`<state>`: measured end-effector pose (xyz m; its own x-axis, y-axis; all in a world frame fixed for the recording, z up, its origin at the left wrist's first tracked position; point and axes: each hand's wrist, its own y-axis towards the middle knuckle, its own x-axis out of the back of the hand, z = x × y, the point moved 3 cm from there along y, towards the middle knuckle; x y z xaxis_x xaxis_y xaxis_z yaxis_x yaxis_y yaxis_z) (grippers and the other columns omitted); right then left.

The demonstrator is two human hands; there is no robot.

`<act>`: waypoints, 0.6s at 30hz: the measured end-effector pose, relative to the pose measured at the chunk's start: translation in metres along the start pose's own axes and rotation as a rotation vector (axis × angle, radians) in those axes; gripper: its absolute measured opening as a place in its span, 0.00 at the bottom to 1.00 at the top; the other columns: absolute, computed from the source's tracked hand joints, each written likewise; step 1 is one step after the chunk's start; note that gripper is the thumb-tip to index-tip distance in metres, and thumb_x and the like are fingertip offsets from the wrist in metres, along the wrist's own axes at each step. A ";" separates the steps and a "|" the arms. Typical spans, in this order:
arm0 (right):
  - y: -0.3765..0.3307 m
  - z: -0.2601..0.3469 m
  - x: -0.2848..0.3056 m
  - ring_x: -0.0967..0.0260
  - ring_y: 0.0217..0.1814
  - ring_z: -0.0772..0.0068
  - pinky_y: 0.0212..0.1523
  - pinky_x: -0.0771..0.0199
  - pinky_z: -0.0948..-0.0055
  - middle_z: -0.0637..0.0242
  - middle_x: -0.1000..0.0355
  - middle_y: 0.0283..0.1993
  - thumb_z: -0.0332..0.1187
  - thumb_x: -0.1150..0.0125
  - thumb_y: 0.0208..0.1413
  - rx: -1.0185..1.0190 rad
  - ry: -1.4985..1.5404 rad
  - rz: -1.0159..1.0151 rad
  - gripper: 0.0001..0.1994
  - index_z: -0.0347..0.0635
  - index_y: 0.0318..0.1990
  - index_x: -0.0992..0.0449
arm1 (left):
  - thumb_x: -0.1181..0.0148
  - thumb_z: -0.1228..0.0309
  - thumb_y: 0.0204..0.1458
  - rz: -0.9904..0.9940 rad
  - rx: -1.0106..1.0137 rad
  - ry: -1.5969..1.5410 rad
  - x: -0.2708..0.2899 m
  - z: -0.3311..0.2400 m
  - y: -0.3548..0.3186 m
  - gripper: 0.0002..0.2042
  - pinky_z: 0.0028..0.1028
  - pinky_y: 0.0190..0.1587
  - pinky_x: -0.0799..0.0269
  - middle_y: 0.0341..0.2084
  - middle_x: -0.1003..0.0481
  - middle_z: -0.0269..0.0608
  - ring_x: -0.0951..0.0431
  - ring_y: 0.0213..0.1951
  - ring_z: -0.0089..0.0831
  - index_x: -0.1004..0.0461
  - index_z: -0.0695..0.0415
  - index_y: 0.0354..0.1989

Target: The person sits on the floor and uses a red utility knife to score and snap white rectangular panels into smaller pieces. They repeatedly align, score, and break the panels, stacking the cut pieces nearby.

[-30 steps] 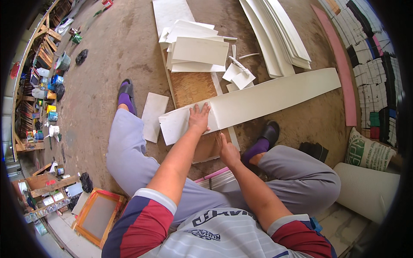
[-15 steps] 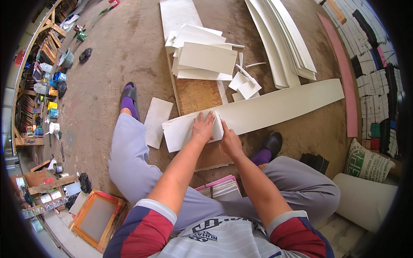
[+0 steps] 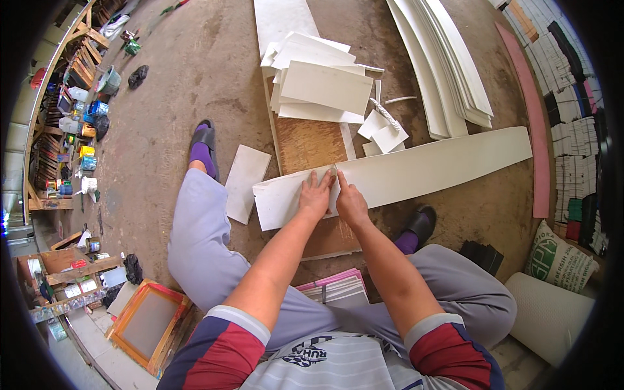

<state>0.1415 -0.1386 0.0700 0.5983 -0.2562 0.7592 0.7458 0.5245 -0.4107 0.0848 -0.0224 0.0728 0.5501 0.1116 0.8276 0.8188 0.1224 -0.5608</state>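
Note:
A long white board (image 3: 442, 166) lies crosswise in front of me, its left end on a brown wooden plank (image 3: 312, 140). My left hand (image 3: 316, 196) presses on the board near that end, fingers spread. Close beside it on the right is my right hand (image 3: 351, 203), index finger stretched toward the board's far edge and the other fingers curled. Whatever those fingers grip is hidden. An edge or line crosses the board between my hands; I cannot tell whether it is a cut or a separate piece on top.
Beyond the board sits a stack of cut white panels (image 3: 325, 88), with small offcuts (image 3: 389, 135) to its right. One loose panel (image 3: 247, 182) lies on the left. Long white strips (image 3: 448, 78) lie at the far right, near a pink strip (image 3: 530, 117). Paint containers (image 3: 88, 162) line the left.
My right hand has moved toward the board's far edge, its index fingertip now close to that edge. The left hand still presses on the board. The whole view has shifted slightly.

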 end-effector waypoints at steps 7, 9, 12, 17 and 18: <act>0.007 0.009 0.004 0.23 0.46 0.35 0.48 0.24 0.42 0.39 0.25 0.45 0.29 0.54 0.62 -0.018 0.025 -0.002 0.33 0.53 0.76 0.46 | 0.27 0.47 0.47 0.063 -0.013 0.057 0.001 -0.001 0.000 0.51 0.52 0.69 0.42 0.80 0.62 0.32 0.56 0.77 0.50 0.46 0.55 0.76; 0.007 0.015 0.006 0.23 0.49 0.35 0.49 0.24 0.42 0.39 0.25 0.48 0.34 0.54 0.65 -0.048 0.028 0.055 0.31 0.53 0.76 0.47 | 0.28 0.45 0.47 0.019 -0.013 0.061 -0.005 0.000 0.000 0.51 0.52 0.69 0.42 0.80 0.62 0.32 0.56 0.77 0.50 0.46 0.55 0.76; 0.007 0.019 0.011 0.23 0.51 0.35 0.50 0.24 0.42 0.38 0.24 0.48 0.36 0.53 0.65 -0.075 0.007 0.105 0.31 0.52 0.76 0.46 | 0.29 0.44 0.47 0.023 -0.010 0.079 -0.006 0.001 0.002 0.52 0.52 0.70 0.42 0.80 0.63 0.31 0.56 0.77 0.50 0.48 0.54 0.77; -0.007 0.015 0.015 0.22 0.47 0.35 0.49 0.23 0.42 0.39 0.22 0.43 0.32 0.51 0.62 -0.065 -0.011 0.114 0.32 0.48 0.75 0.46 | 0.29 0.45 0.48 0.016 0.002 0.058 -0.002 -0.003 0.001 0.53 0.53 0.70 0.43 0.80 0.62 0.30 0.56 0.77 0.50 0.53 0.48 0.79; -0.014 0.016 0.015 0.22 0.46 0.35 0.48 0.23 0.42 0.39 0.22 0.40 0.30 0.51 0.60 -0.053 -0.015 0.110 0.33 0.46 0.75 0.45 | 0.28 0.45 0.48 0.016 0.006 0.064 -0.002 -0.002 0.001 0.54 0.53 0.70 0.43 0.80 0.62 0.30 0.56 0.77 0.50 0.54 0.47 0.79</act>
<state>0.1356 -0.1368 0.0951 0.6734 -0.1870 0.7153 0.6905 0.5048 -0.5181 0.0850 -0.0243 0.0706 0.5727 0.0504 0.8182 0.8089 0.1274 -0.5740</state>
